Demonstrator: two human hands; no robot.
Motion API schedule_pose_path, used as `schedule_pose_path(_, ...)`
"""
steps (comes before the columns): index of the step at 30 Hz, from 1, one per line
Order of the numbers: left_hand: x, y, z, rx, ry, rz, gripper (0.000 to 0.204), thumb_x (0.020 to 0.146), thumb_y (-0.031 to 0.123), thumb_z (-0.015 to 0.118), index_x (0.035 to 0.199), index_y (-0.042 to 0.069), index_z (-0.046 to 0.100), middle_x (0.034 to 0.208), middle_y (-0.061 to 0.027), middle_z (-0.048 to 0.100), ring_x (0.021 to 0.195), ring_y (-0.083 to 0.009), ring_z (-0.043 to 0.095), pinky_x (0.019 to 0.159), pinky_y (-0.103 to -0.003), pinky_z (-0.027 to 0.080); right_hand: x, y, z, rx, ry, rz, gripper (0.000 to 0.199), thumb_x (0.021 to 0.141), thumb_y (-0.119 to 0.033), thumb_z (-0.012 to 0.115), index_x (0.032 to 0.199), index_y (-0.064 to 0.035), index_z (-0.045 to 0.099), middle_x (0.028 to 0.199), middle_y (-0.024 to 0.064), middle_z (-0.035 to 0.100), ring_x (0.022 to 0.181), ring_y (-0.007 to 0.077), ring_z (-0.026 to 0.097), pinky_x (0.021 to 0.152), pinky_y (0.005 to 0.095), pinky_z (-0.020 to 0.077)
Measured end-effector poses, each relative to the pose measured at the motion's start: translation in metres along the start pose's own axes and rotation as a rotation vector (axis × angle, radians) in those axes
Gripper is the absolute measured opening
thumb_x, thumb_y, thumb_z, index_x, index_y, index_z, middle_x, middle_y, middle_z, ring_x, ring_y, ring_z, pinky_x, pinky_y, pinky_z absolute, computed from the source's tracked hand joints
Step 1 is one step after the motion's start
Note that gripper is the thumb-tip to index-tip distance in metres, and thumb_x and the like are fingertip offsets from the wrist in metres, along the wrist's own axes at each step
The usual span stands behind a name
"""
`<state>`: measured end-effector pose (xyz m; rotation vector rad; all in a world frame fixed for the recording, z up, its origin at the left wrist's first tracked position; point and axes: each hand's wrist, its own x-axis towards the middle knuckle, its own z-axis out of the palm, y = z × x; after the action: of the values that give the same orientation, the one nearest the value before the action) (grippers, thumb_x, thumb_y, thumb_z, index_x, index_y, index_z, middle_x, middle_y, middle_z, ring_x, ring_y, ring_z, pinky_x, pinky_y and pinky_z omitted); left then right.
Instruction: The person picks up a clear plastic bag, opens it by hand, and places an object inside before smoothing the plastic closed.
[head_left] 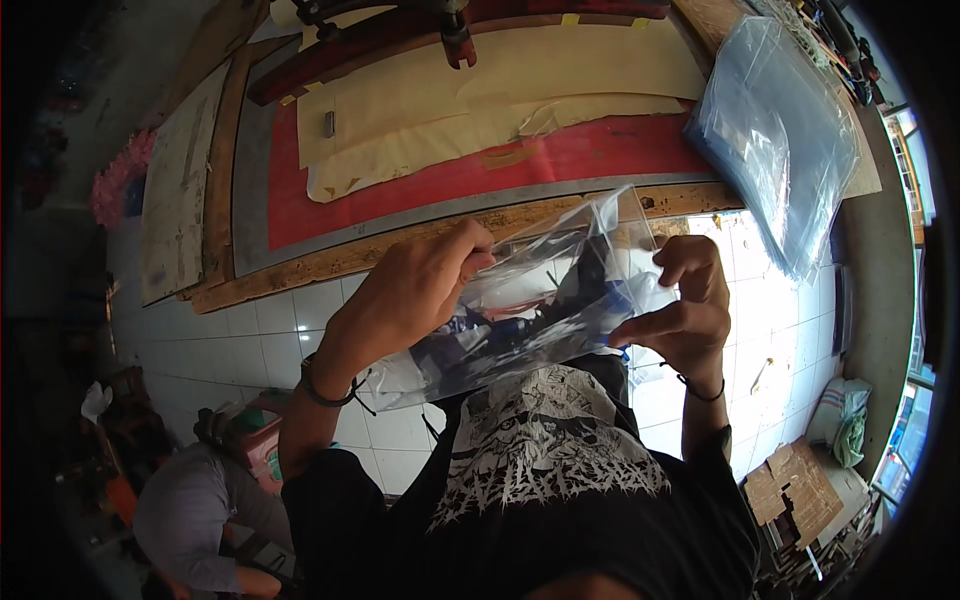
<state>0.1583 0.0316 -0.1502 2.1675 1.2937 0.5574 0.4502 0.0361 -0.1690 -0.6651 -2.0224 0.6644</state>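
A clear, flat plastic bag or sheet [510, 335] is held in front of my chest, tilted, with a stiff-looking transparent edge at its upper right. Dark blue, white and reddish shapes show on or through it; glare keeps me from telling which. My left hand [415, 290] pinches its upper left edge between thumb and bent fingers. At the right side, my right hand [690, 305] has its thumb against the plastic and its fingers curled by the edge. Some fingertips are hard to make out through the shine.
Ahead stands a wood-framed table [420, 245] with a red surface [400, 200] and tan paper sheets [450, 110] under a red bar [350, 50]. A pile of clear plastic bags [780, 140] overhangs its right end. Another person [205, 510] bends at lower left. Cardboard pieces [795, 490] lie lower right.
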Motion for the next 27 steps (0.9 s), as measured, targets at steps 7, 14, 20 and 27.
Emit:
schedule_pose_path(7,-0.005,-0.006,-0.011,-0.203,0.035,0.049,0.015,0.092,0.012,0.062,0.097,0.000,0.056,0.083,-0.0126,0.067,0.069,-0.0296,0.066,0.061,-0.037,0.049,-0.004,0.030,0.014,0.345,-0.018,0.166,0.046,0.064,-0.016,0.088,0.100,-0.0074,0.060,0.110,0.0140,0.066,0.091,0.0235,0.068,0.076,0.0334,0.0561)
schedule_pose_path(14,-0.010,-0.010,-0.016,-0.036,-0.011,-0.036,0.015,0.093,0.014,0.062,0.101,0.001,0.058,0.085,-0.0129,0.067,0.071,-0.0294,0.066,0.061,-0.038,0.048,-0.005,0.017,0.019,0.043,-0.165,0.246,0.035,0.070,-0.010,0.082,0.098,-0.0086,0.063,0.088,0.0032,0.071,0.075,0.0208,0.069,0.068,0.0320,0.0577)
schedule_pose_path(20,-0.003,-0.004,0.007,-0.035,0.129,0.089,0.020,0.091,0.013,0.066,0.106,0.002,0.061,0.082,-0.0103,0.065,0.064,-0.0205,0.063,0.056,-0.030,0.047,0.022,0.011,0.019,0.042,-0.161,-0.148,0.028,0.065,-0.020,0.084,0.088,-0.0109,0.069,0.076,0.0006,0.066,0.075,0.0213,0.065,0.062,0.0345,0.0541)
schedule_pose_path(27,-0.005,0.004,0.029,-0.124,0.224,0.154,0.009,0.091,0.009,0.063,0.095,0.002,0.060,0.082,-0.0097,0.064,0.063,-0.0175,0.060,0.057,-0.030,0.046,0.031,-0.010,0.016,0.066,-0.139,-0.078,0.028,0.053,-0.037,0.087,0.074,-0.0238,0.075,0.066,-0.0097,0.044,0.077,0.0146,0.048,0.069,0.0320,0.0357)
